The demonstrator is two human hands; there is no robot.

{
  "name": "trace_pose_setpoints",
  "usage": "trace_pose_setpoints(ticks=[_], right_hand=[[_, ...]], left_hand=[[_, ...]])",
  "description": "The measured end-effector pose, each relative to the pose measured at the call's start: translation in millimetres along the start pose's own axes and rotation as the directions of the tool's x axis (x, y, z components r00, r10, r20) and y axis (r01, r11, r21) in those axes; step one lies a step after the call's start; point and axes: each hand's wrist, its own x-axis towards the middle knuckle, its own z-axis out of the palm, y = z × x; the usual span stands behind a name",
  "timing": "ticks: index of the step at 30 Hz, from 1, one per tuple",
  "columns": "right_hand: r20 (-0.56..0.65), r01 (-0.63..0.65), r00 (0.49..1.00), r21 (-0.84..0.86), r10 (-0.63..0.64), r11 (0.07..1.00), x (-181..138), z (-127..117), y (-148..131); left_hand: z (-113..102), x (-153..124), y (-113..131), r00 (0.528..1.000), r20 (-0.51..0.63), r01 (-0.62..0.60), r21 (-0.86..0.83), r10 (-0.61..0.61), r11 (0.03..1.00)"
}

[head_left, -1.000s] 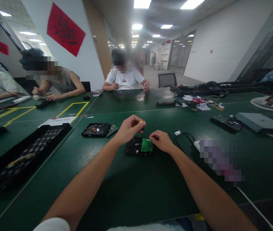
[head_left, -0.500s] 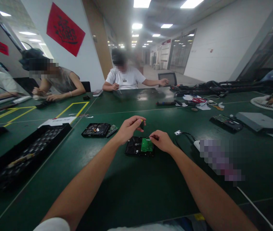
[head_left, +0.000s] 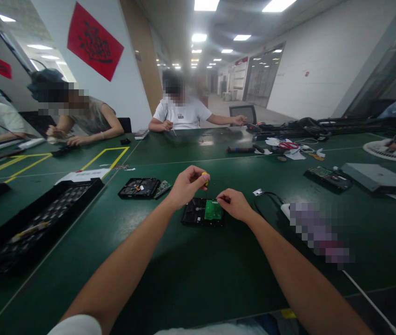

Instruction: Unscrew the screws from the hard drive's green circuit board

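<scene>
A black hard drive [head_left: 195, 215] with a green circuit board [head_left: 213, 210] lies flat in front of me. Above its far edge, my left hand [head_left: 188, 185] has its fingers closed round the yellow-and-black handle of a screwdriver [head_left: 205, 180]; the shaft is too thin or dark to make out. My right hand [head_left: 233, 204] is at the drive's far right corner, thumb and fingertips pinched together by the green board. Whatever those fingertips may hold is hidden.
To the left lie another hard drive [head_left: 138, 188], a loose circuit board [head_left: 163, 189] and a long black tray [head_left: 40, 223]. On the right are a cable [head_left: 271, 194], a third drive [head_left: 328, 178] and a grey box [head_left: 381, 177]. Co-workers sit across the green table [head_left: 191, 279].
My left fingers have turned the screwdriver handle, and more of its yellow shows. That hand has shifted slightly left. My right hand and the hard drive stay in place.
</scene>
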Motion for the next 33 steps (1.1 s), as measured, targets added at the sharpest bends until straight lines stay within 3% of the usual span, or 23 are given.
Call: trace_pose_setpoints(ticks=[6,13,23,33], right_hand=[[0.004,-0.003,1.0,0.006,0.003,1.0,0.1,-0.4,-0.5],[-0.004,-0.013,1.0,0.029,0.013,0.999,-0.6,1.1,0.9],[-0.015,-0.015,1.0,0.008,0.015,1.0,-0.3,1.6,1.6],[-0.002,-0.025,1.0,0.016,0.025,1.0,-0.5,-0.1,-1.5]], left_hand=[[-3.0,-0.5,2.8,0.999,0.033,-0.003,0.052,0.002,0.999],[-3.1,0.0,3.4,0.994,0.103,0.047,-0.116,-0.035,0.992],[2.0,-2.4,1.2,1.0,0.001,0.009,-0.041,-0.009,0.999],[1.0,-1.8,1.2,0.995,0.087,0.07,-0.143,-0.058,0.987]])
